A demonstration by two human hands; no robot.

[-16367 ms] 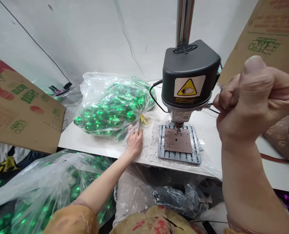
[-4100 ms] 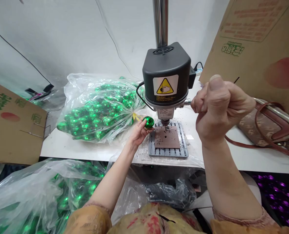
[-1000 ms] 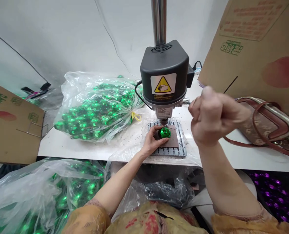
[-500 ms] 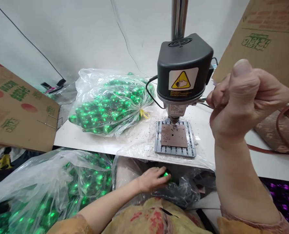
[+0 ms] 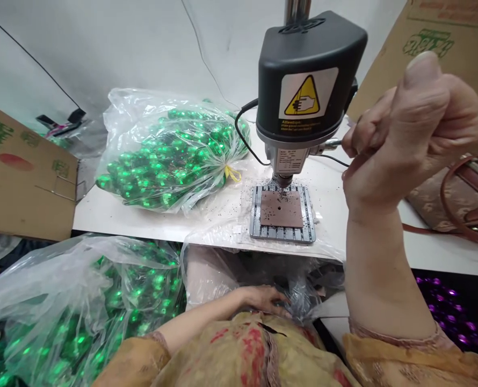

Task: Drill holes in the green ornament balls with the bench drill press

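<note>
My right hand [image 5: 416,123] is closed around the metal handle [image 5: 331,144] on the right side of a black drill press [image 5: 303,59]. Below the drill head, a brown square board [image 5: 281,209] with a small hole lies on the slotted metal base [image 5: 283,233], scattered with dark shavings. My left hand [image 5: 266,300] is low at my lap, under the table edge, its fingers reaching into crumpled clear plastic [image 5: 303,293]. Its fingertips are partly hidden, and no object shows in it.
A tied clear bag of shiny green beads [image 5: 170,161] lies on the white table [image 5: 223,228]. Another green-filled bag [image 5: 134,290] is at lower left. Cardboard boxes [image 5: 25,177] flank the table. A brown handbag [image 5: 452,199] is at right, with purple beads [image 5: 452,312] below.
My left hand has moved lower and slightly right into the plastic, and the green bead at its fingertips no longer shows. My right hand stays on the handle. The view has shifted.
</note>
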